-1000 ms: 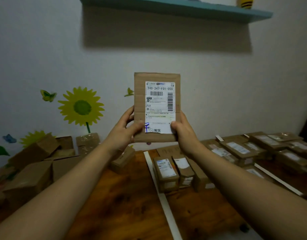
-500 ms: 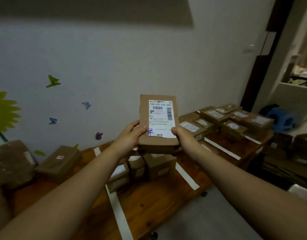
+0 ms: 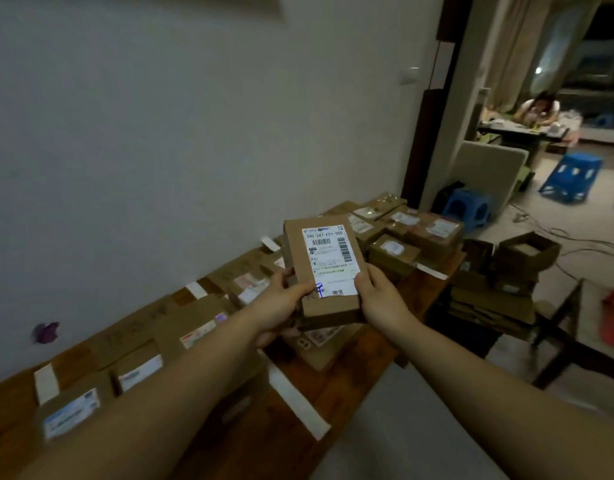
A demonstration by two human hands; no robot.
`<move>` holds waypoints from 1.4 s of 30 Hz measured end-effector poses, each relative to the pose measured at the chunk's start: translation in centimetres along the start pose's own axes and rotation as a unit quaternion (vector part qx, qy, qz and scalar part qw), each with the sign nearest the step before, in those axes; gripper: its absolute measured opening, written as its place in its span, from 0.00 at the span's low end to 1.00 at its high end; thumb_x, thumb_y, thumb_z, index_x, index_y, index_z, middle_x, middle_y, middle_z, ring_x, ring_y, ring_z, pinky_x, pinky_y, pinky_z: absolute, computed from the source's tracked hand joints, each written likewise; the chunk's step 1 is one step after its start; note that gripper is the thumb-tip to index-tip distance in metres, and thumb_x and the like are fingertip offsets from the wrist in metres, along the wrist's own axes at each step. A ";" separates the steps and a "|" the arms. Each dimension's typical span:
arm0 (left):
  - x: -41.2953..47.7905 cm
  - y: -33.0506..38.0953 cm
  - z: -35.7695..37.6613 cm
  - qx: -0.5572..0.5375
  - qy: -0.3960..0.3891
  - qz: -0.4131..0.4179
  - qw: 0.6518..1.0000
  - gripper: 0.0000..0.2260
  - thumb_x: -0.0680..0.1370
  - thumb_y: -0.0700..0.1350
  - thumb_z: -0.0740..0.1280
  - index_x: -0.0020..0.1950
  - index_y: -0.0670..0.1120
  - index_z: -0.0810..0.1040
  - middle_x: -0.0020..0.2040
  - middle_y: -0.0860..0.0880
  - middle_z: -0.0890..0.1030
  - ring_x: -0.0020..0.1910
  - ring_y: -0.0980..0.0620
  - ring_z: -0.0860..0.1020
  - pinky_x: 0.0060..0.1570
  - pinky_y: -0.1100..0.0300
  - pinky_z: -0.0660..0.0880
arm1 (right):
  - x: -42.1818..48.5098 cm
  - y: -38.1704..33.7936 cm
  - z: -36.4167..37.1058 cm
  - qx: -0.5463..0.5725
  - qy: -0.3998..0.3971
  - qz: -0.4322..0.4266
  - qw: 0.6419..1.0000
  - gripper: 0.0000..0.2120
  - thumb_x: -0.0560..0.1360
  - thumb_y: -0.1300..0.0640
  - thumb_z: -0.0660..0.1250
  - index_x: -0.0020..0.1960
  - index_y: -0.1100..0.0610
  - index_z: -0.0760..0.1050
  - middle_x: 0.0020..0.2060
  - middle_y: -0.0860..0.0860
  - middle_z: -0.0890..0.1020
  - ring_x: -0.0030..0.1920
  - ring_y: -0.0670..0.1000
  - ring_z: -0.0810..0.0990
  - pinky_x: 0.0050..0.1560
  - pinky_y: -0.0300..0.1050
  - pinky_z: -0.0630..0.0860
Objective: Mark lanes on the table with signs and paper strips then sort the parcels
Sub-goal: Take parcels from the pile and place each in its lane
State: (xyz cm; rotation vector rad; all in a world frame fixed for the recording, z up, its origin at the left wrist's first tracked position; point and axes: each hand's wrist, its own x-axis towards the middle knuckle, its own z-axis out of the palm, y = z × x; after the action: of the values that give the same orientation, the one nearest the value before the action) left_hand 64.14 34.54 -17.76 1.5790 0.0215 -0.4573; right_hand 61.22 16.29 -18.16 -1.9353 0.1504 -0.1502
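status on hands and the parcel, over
Left hand and right hand grip parcel at its near end. Parcel in air, label up, over table. Stacked boxes below, nothing blocking.
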 end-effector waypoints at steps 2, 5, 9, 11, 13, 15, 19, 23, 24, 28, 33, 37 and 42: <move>2.7 0.7 3.5 0.014 -0.012 -0.014 1.000 0.31 0.73 0.55 0.69 0.71 0.55 0.58 0.53 0.51 0.79 0.43 0.50 0.82 0.30 0.57 0.77 | 2.0 1.7 -3.2 -0.030 0.009 -0.009 0.999 0.22 0.81 0.46 0.56 0.74 0.47 0.59 0.65 0.49 0.72 0.64 0.50 0.72 0.59 0.46 0.71; 7.4 1.9 8.7 0.033 -0.003 -0.006 0.999 0.25 0.75 0.53 0.66 0.69 0.53 0.61 0.54 0.48 0.80 0.48 0.43 0.82 0.43 0.44 0.80 | 4.9 4.0 -8.5 -0.077 -0.043 -0.047 0.995 0.41 0.73 0.45 0.69 0.76 0.40 0.45 0.73 0.46 0.58 0.72 0.52 0.59 0.69 0.51 0.62; 12.4 2.0 15.5 0.065 0.003 0.017 0.998 0.20 0.79 0.51 0.62 0.69 0.53 0.63 0.55 0.49 0.79 0.48 0.47 0.80 0.41 0.50 0.80 | 9.3 7.8 -15.4 -0.179 -0.121 -0.150 0.965 0.49 0.68 0.43 0.73 0.71 0.29 0.38 0.74 0.43 0.58 0.74 0.49 0.57 0.71 0.53 0.59; 14.2 1.9 18.3 0.110 0.011 0.027 0.994 0.21 0.79 0.50 0.63 0.70 0.50 0.63 0.60 0.51 0.77 0.50 0.51 0.78 0.42 0.54 0.78 | 11.6 9.8 -18.5 -0.180 -0.149 -0.129 0.964 0.49 0.68 0.43 0.72 0.69 0.26 0.36 0.73 0.38 0.59 0.72 0.44 0.58 0.70 0.47 0.62; 15.8 2.0 20.4 0.166 0.018 0.027 0.986 0.23 0.77 0.49 0.66 0.70 0.48 0.64 0.63 0.49 0.76 0.55 0.50 0.77 0.54 0.51 0.76 | 13.5 11.4 -20.7 -0.172 -0.183 -0.110 0.962 0.48 0.68 0.43 0.72 0.63 0.19 0.35 0.65 0.24 0.59 0.67 0.33 0.59 0.64 0.36 0.62; 17.0 2.1 21.6 0.196 0.026 0.022 0.980 0.24 0.76 0.48 0.68 0.70 0.46 0.65 0.63 0.48 0.76 0.58 0.49 0.76 0.59 0.48 0.74 | 15.1 12.1 -21.7 -0.176 -0.205 -0.107 0.957 0.44 0.67 0.39 0.70 0.65 0.20 0.39 0.60 0.18 0.58 0.60 0.23 0.58 0.60 0.31 0.59; 19.0 1.5 22.3 0.172 0.063 0.033 0.982 0.34 0.74 0.42 0.70 0.74 0.48 0.56 0.66 0.48 0.73 0.60 0.51 0.74 0.60 0.53 0.74 | 19.0 13.6 -21.4 -0.224 -0.202 -0.080 0.950 0.47 0.68 0.37 0.68 0.77 0.42 0.44 0.75 0.45 0.56 0.72 0.46 0.59 0.66 0.46 0.63; 21.9 0.1 21.9 0.168 0.082 0.032 0.982 0.42 0.70 0.43 0.74 0.76 0.51 0.49 0.67 0.51 0.71 0.63 0.52 0.72 0.58 0.58 0.74 | 23.0 15.4 -20.1 -0.297 -0.240 -0.082 0.921 0.42 0.75 0.43 0.66 0.78 0.46 0.43 0.77 0.52 0.49 0.76 0.56 0.53 0.70 0.53 0.62; 22.6 -0.4 21.7 0.174 0.089 0.037 0.980 0.42 0.70 0.43 0.74 0.75 0.51 0.51 0.67 0.53 0.71 0.63 0.52 0.72 0.55 0.61 0.73 | 23.8 15.7 -19.7 -0.308 -0.245 -0.086 0.916 0.41 0.75 0.43 0.66 0.78 0.47 0.43 0.77 0.52 0.50 0.76 0.56 0.52 0.71 0.53 0.61; 26.0 -1.9 20.9 0.180 0.123 0.058 0.974 0.39 0.69 0.42 0.75 0.71 0.58 0.56 0.57 0.67 0.68 0.58 0.63 0.72 0.47 0.73 0.73 | 27.8 17.6 -18.2 -0.348 -0.274 -0.100 0.891 0.40 0.75 0.40 0.65 0.78 0.47 0.47 0.78 0.51 0.51 0.77 0.55 0.49 0.74 0.55 0.53; 28.5 -4.6 21.2 0.223 0.123 -0.005 0.967 0.35 0.68 0.43 0.74 0.71 0.54 0.62 0.60 0.58 0.71 0.59 0.58 0.73 0.57 0.64 0.75 | 31.6 20.4 -17.5 -0.425 -0.335 -0.159 0.826 0.39 0.75 0.35 0.61 0.78 0.48 0.47 0.78 0.50 0.52 0.77 0.55 0.45 0.74 0.57 0.46; 29.8 -6.3 22.4 0.244 0.123 -0.051 0.961 0.38 0.68 0.49 0.74 0.74 0.56 0.59 0.67 0.54 0.66 0.66 0.53 0.68 0.66 0.54 0.70 | 33.8 22.5 -17.8 -0.469 -0.351 -0.224 0.779 0.39 0.75 0.34 0.58 0.78 0.49 0.48 0.77 0.52 0.53 0.77 0.57 0.44 0.74 0.58 0.42; 31.7 -8.1 25.4 0.258 0.184 -0.072 0.946 0.33 0.70 0.46 0.71 0.71 0.61 0.60 0.68 0.54 0.67 0.65 0.54 0.69 0.63 0.56 0.72 | 36.3 26.0 -18.3 -0.483 -0.348 -0.294 0.748 0.38 0.75 0.32 0.55 0.78 0.48 0.49 0.77 0.53 0.56 0.76 0.57 0.47 0.73 0.58 0.42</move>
State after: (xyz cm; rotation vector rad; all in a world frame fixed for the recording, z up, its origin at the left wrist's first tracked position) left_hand 83.96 2.36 -34.71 2.1739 0.3281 -0.2833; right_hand 92.84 -16.21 -34.60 -2.8641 -1.1066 0.3204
